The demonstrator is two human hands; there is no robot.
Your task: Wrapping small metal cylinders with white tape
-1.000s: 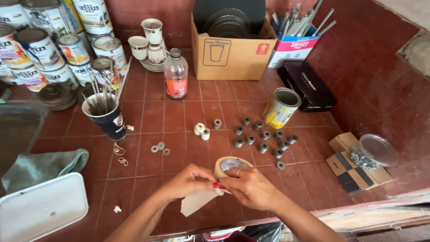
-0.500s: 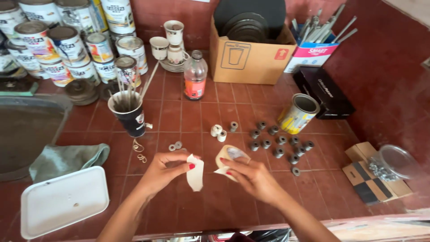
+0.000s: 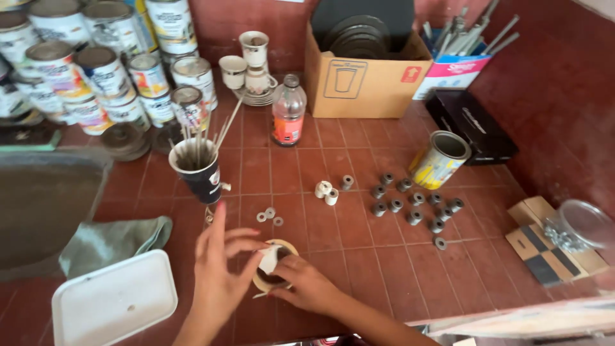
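Two hands | left hand (image 3: 221, 272) pinches white strip (image 3: 268, 259) | right hand (image 3: 307, 287) grips tan tape roll (image 3: 277, 264)

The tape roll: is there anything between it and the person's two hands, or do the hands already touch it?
Nothing visible stands between them. The right hand holds the tape roll from the side, and the left hand pinches a pale strip at its top. The washers and the dark cup lie beyond, apart from the roll.
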